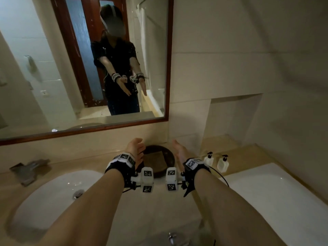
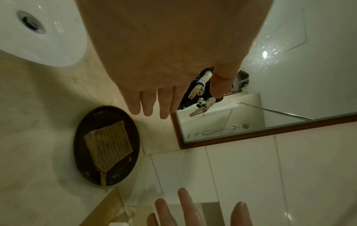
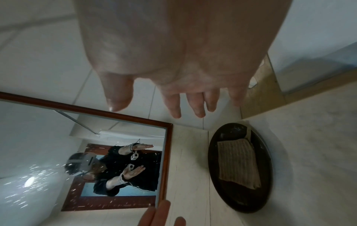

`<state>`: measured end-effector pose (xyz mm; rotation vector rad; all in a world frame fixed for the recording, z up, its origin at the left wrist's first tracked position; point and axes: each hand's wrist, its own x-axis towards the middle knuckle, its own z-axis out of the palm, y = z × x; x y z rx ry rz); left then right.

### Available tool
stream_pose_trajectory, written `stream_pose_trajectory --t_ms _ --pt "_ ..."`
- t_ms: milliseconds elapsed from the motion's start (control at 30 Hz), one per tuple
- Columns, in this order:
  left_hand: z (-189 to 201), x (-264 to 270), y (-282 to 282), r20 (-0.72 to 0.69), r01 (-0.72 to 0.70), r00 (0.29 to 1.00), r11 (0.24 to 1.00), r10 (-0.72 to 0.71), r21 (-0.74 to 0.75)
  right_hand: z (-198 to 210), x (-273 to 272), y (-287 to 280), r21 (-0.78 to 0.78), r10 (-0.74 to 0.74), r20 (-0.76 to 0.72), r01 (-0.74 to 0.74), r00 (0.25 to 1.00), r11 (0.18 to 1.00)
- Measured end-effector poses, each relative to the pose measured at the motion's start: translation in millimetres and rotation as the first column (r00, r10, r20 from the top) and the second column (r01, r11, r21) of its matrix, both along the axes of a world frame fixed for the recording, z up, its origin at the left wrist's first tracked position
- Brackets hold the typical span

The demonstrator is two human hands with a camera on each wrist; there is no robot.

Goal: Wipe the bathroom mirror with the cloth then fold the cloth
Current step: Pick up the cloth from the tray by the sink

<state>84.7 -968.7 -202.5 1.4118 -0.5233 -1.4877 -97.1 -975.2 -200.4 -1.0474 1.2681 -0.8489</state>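
Beige striped folded cloth (image 2: 108, 146) lies in dark round dish (image 2: 81, 152) on marble counter (image 1: 58, 162) at back edge, below wood-framed mirror (image 1: 169, 68), possibly damp. Left hand (image 1: 134, 148) and right hand (image 1: 179, 150) hover over dish, fingers straight, holding nothing.

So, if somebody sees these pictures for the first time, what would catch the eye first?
Most likely the two open hands, the left hand and the right hand, held out palm to palm above the counter and holding nothing. Between them, a folded cloth lies in a dark round tray by the wall. Above, the wood-framed mirror shows the person's reflection and white specks on the glass.
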Motion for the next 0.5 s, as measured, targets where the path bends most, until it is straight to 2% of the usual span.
stream_pose_trajectory --t_ms 300,400,500 --pt "-57.4 28.6 -95.1 -0.002 -0.091 0.996 0.985 0.092 0.147 -60.3 26.6 -115.8 0.194 0.028 0.036 -0.034 0.999 0.980" --pt "-83.0 41.0 -125.8 -0.005 -0.089 0.996 0.973 0.092 0.215 -83.2 38.0 -146.7 0.260 0.018 0.041 -0.028 0.999 0.965" --pt "-106.1 49.0 -155.5 0.018 -0.057 0.998 0.966 0.054 0.253 -107.1 47.6 -175.5 0.259 -0.030 0.061 0.014 0.998 0.966"
